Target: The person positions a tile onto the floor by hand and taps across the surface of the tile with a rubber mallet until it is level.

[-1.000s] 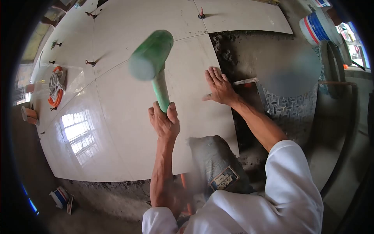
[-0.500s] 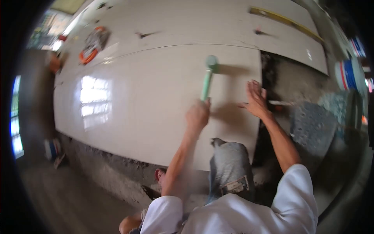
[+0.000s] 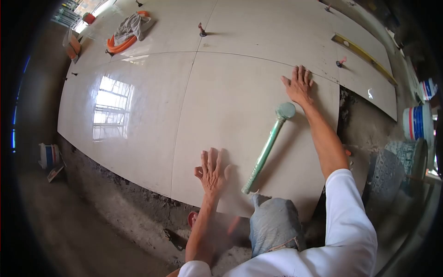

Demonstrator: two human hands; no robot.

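Note:
Both of my hands rest on a large, glossy cream floor tile (image 3: 230,106). My left hand (image 3: 212,173) lies near the tile's front edge, fingers spread and holding nothing. Farther out, my right hand (image 3: 300,86) is stretched flat near the seam at the tile's far right corner, also with nothing in it. Between them a green mallet (image 3: 265,152) lies on the tile, its round head close to my right wrist and its handle end near my knee (image 3: 277,221).
Tile-leveling clips (image 3: 202,30) stick up from the seams. A yellow spirit level (image 3: 364,57) lies at the far right. An orange hose with a whitish bag (image 3: 131,32) sits at the far left. Buckets (image 3: 415,123) and a grey rubble-like slab (image 3: 385,173) stand right, beside the bare floor gap.
My left hand has let go of the mallet, which now lies on the tile, and has come down nearer the front edge. My right hand has reached farther forward. The view has shifted.

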